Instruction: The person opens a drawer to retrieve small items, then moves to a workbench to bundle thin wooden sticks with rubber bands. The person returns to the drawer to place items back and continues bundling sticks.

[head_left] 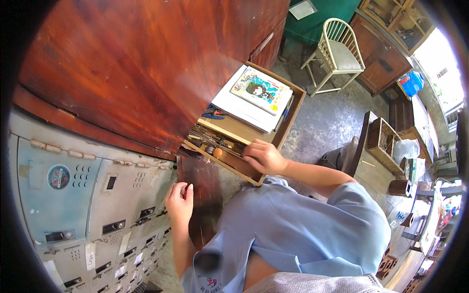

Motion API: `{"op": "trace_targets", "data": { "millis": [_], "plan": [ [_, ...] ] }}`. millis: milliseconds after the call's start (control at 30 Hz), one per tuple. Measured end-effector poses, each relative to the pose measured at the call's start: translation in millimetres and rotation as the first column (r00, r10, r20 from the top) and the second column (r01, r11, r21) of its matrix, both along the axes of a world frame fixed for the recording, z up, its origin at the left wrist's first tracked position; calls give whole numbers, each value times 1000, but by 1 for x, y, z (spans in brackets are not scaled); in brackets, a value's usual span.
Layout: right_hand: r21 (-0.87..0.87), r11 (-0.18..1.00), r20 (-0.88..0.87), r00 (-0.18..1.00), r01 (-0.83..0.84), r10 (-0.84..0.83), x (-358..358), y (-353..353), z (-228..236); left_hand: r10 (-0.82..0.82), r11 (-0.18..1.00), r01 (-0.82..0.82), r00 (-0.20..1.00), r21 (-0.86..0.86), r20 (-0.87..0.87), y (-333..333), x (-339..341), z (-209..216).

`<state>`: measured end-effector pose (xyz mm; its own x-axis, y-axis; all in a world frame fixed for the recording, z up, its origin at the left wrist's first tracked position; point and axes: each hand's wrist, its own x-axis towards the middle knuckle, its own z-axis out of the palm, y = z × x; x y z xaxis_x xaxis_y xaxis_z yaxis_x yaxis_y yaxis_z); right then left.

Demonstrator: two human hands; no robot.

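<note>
A wooden drawer (294, 111) is pulled out from under a glossy red-brown wooden panel. My right hand (266, 157) reaches over its near narrow compartment with fingers bent downward; whatever lies under the fingertips is hidden. In that compartment are thin metal tools (215, 138) and a round orange-brown piece (217, 153). Across the divider lie white papers (233, 106) with an illustrated book (262, 92) on top, blue-and-red handled pliers (213, 114) and a dark pen (283, 114). My left hand (179, 202) hovers beside the drawer, fingers curled in, their contents unclear.
The red-brown wooden panel (122, 63) rises at upper left. Grey metal lockers (117, 195) line the left side. A cream spindle-back chair (342, 53) stands beyond the drawer. At right, a workbench (371, 166) carries a wooden tray (386, 146) and a brown cup (399, 188).
</note>
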<state>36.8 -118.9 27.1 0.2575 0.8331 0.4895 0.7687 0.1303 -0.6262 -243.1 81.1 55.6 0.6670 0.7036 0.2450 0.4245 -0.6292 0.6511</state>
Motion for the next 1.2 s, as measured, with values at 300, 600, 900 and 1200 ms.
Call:
{"op": "trace_targets", "data": {
  "millis": [300, 600, 900, 1200],
  "plan": [
    [-53, 955, 213, 938, 292, -275, -1, -44, -42, 218, 974, -225, 964, 27, 155, 14, -2, -58],
    [-249, 494, -608, 262, 833, -749, 48, -63, -125, 250, 964, -261, 953, 47, 170, 23, -6, -60],
    [-322, 516, -746, 123, 794, -655, 76, -23, -134, 236, 964, -254, 953, 78, 189, 27, -3, -58],
    [-152, 946, -224, 923, 286, -314, 18, 10, -8, 275, 957, -286, 948, 46, 157, 24, -7, -63]
  ]
}}
